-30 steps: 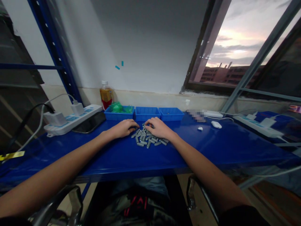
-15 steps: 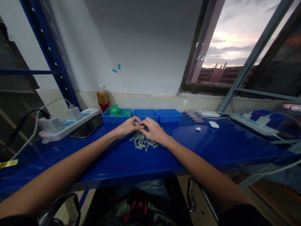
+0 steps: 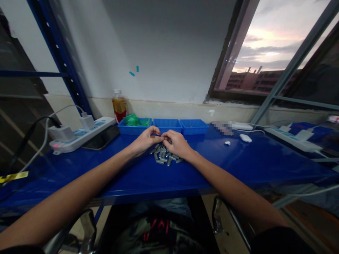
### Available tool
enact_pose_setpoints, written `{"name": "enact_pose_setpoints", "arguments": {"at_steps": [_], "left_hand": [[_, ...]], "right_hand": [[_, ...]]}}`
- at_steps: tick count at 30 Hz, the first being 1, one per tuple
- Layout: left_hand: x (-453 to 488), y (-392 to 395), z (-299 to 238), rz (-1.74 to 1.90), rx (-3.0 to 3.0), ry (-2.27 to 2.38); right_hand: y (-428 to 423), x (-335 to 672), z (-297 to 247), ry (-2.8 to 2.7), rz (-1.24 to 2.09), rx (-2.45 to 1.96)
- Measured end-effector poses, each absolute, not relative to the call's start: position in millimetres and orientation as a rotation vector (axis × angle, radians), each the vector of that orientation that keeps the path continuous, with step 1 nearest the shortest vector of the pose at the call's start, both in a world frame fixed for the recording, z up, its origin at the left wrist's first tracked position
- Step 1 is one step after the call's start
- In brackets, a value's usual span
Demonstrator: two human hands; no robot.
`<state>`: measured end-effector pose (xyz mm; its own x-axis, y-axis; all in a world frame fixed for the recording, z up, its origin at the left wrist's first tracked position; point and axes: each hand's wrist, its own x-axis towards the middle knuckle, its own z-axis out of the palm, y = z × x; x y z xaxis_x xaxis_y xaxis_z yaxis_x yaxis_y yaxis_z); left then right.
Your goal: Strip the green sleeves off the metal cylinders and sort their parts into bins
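Observation:
A loose pile of small silver metal cylinders [image 3: 162, 153] lies on the blue table. Over its far side, my left hand [image 3: 147, 139] and my right hand [image 3: 177, 142] meet at the fingertips. Thumb and fingers of each hand are pinched together; whatever sits between them is too small or hidden to make out. Part of the pile is covered by my right hand. Just beyond my hands stand three blue trays in a row: a left tray [image 3: 132, 131] with green plastic pieces [image 3: 134, 120], a middle tray [image 3: 167, 124] and a right tray [image 3: 194, 127] with a tiny item inside.
On the left are a power strip [image 3: 79, 135] with plugs, a dark phone [image 3: 102, 138] and a drink bottle [image 3: 119, 107]. To the right lie a white earbud case [image 3: 245, 138], an earbud [image 3: 227, 143] and another power strip [image 3: 292, 139]. The table's front edge [image 3: 156, 194] is close to me.
The view has shifted slightly, so the scene sits a little higher and further right. My fingertips have drawn slightly apart but still meet; the pile looks much the same.

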<state>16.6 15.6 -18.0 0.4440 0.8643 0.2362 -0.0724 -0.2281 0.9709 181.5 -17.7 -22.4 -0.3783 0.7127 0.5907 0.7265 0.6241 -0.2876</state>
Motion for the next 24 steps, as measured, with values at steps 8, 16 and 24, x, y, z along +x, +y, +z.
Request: {"name": "enact_pose_setpoints", "arguments": {"at_steps": [8, 16, 24], "left_hand": [[18.2, 13.7, -17.3, 1.025, 1.296, 0.607], [11.9, 25.8, -22.4, 1.020, 1.678, 0.821], [5.6, 25.5, -21.8, 0.919, 2.428, 0.973]], "right_hand": [[-21.6, 177.8, -21.2, -2.131, -0.042, -1.076], [-18.4, 181.2, -23.5, -2.162, -0.096, -1.176], [-17.5, 187.5, -18.1, -2.112, -0.064, -1.324]]}}
